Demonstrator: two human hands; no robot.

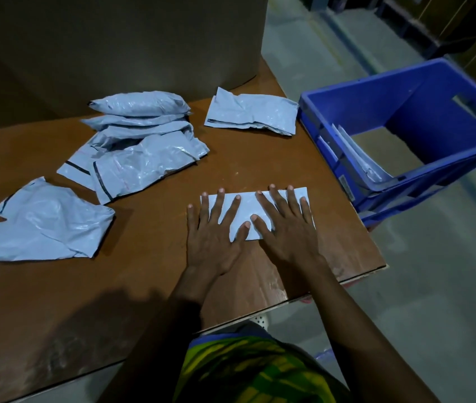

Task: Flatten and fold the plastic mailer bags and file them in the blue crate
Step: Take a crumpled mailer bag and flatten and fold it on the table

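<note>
A folded grey-blue mailer bag [247,209] lies flat near the right end of the brown table [155,266]. My left hand [213,234] and my right hand [286,228] press down on it side by side, fingers spread and straight. The blue crate [422,135] stands just off the table's right edge, with a few folded bags [358,158] upright against its near-left wall. A heap of several crumpled mailer bags [140,144] lies at the table's middle left. One loose crumpled bag [42,225] sits at the far left. Another folded bag [252,114] lies at the back, near the crate.
A large cardboard box [114,48] fills the back of the table. The table's right edge and near corner [376,266] run close to my right hand. Grey floor [434,286] lies beyond, with dark racks at the top right.
</note>
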